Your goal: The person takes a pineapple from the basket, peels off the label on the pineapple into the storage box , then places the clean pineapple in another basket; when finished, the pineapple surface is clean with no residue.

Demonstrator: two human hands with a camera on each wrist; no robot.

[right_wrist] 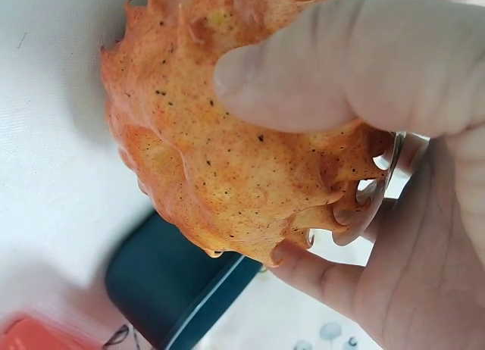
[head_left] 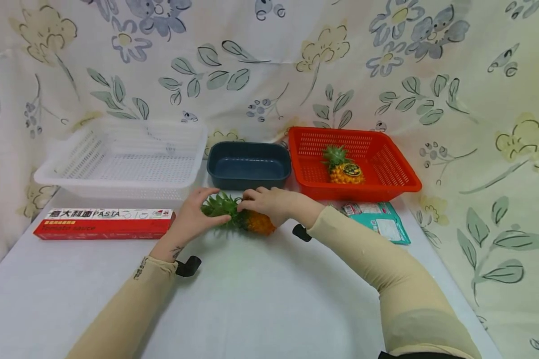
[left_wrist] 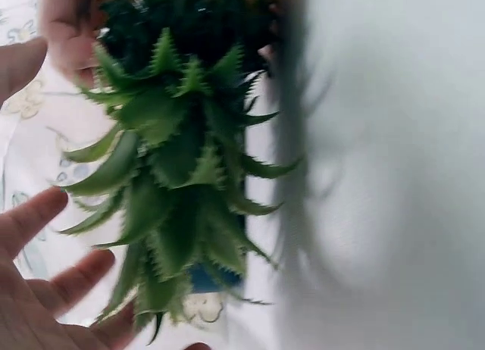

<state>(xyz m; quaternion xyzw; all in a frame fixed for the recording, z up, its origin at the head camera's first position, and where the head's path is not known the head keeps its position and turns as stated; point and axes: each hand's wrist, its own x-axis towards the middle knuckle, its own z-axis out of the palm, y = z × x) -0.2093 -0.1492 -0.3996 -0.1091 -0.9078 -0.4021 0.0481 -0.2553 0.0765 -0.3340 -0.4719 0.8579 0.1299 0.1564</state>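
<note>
A small pineapple (head_left: 259, 223) lies on its side low over the white table, its orange body to the right and green leafy crown (left_wrist: 178, 168) to the left. My right hand (head_left: 273, 203) grips the body from above. In the right wrist view its thumb (right_wrist: 303, 70) presses across the orange skin (right_wrist: 220, 145), and the fingers curl round the far side. Beside the crown my left hand (head_left: 195, 215) is spread, with thumb and fingers on either side of the leaves. In the left wrist view, its fingertips come right up to the leaf tips.
Behind stand a white basket (head_left: 112, 188), a dark blue dish (head_left: 249, 184) and a red basket (head_left: 355, 192) with another pineapple (head_left: 346, 172) inside. A pasta box (head_left: 105, 229) lies at left, a teal packet (head_left: 382, 219) at right. A floral cloth (head_left: 269, 75) hangs behind.
</note>
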